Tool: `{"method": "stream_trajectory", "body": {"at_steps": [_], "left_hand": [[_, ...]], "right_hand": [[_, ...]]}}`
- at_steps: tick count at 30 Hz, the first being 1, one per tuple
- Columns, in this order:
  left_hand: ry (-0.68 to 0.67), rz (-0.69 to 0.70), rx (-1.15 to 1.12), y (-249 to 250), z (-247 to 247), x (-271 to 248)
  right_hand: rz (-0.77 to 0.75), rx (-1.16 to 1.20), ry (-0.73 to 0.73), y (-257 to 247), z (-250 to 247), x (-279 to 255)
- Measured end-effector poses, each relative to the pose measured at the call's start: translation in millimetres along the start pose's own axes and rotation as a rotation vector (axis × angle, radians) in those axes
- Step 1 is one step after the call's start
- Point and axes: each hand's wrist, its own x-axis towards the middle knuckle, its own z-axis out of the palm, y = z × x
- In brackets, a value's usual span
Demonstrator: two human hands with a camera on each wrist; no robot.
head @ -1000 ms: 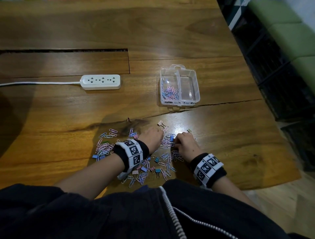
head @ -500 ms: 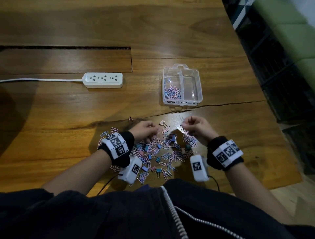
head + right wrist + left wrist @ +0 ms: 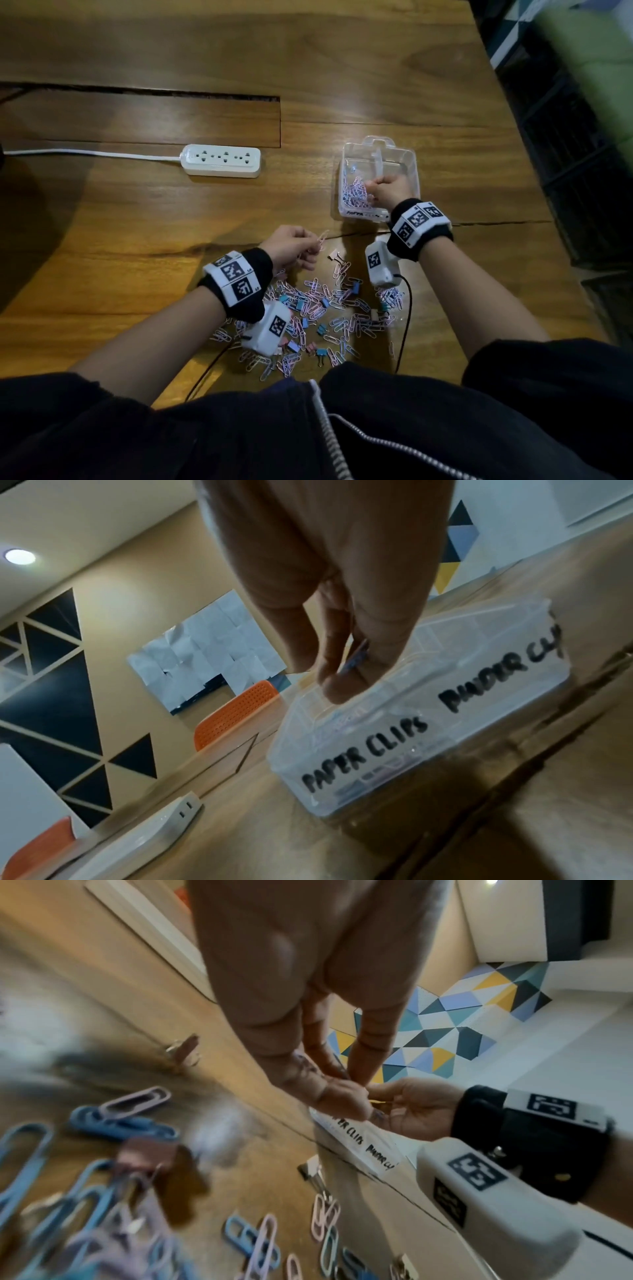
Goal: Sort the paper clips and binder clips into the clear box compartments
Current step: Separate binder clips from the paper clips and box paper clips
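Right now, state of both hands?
Left hand: pinching pink paper clips above the pile.
Right hand: fingers pinched on a few paper clips, over the clear box, paper-clip side.

Bare worktop [image 3: 462,178] lies open to the right of the right hand [image 3: 388,192] and beyond the clear box [image 3: 412,164], whose walls and middle divider [image 3: 378,161] hem that hand in. Left of the left hand [image 3: 291,245] the wood is free up to the power strip [image 3: 222,165] farther out. Behind both hands the loose clips [image 3: 318,315] cover the surface, with one binder clip [image 3: 335,256] lying between the wrists.
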Motion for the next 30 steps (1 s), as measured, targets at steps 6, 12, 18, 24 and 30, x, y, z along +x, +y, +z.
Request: {"method": "stream_trajectory", "body": {"at_steps": [6,12,18,24,30], "left_hand": [[0.055,0.034,0.033,22.2,8.5,12.9],[0.103,0.097,0.064,52.9,30.8,33.8],[0.17,0.129,0.064,83.9,54.8,62.8],[0.085,0.179,0.331,79.7,65.1,61.5],[-0.04,0.367,0.97,33.2,58.2,39.1]], "right_hand": [[-0.092,0.158,-0.161,2.0,-6.9,-10.1],[-0.175,0.366,0.004,24.9,-26.3,-47.0],[-0.062,0.103,0.072,80.0,-48.0,-90.7],[-0.039,-0.148,0.045,122.7,-48.0,-113.8],[-0.09,-0.378,0.08,140.0,-28.9,-114.5]]}}
